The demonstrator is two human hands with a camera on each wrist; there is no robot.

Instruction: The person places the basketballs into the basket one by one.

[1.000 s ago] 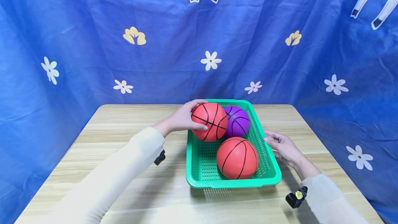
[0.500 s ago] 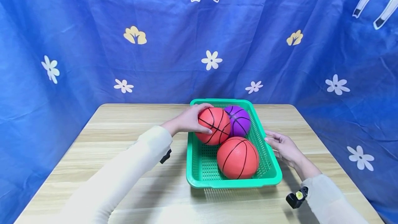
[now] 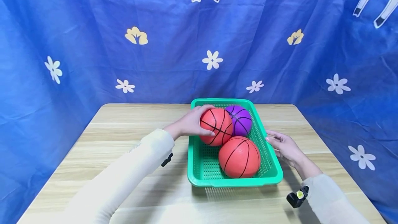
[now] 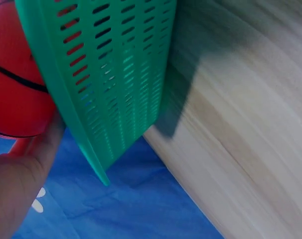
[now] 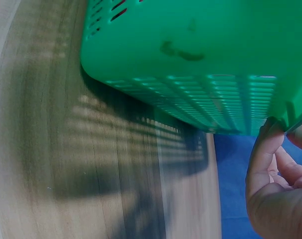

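Note:
In the head view, a green perforated plastic basket (image 3: 234,183) holds three small basketballs. My left hand (image 3: 191,123) grips a red basketball (image 3: 219,128) at the basket's left back, thumb in front and fingers over its far side. A purple basketball (image 3: 242,120) sits in the back right corner, partly covered by the held ball. Toward the front lies another red basketball (image 3: 239,157). At the right side, my right hand (image 3: 286,148) pinches the basket's rim between thumb and fingers; the right wrist view shows this hand (image 5: 276,191) at the basket wall (image 5: 156,45).
The basket stands on a light wood-grain table (image 3: 130,141), toward its right half. A blue curtain (image 3: 168,61) with white flowers hangs behind and beside the table. Each wrist carries a small black camera (image 3: 297,197).
My left hand has brought the red basketball right and slightly down into the basket, up against the other two balls. The right hand has kept its pinch on the rim.

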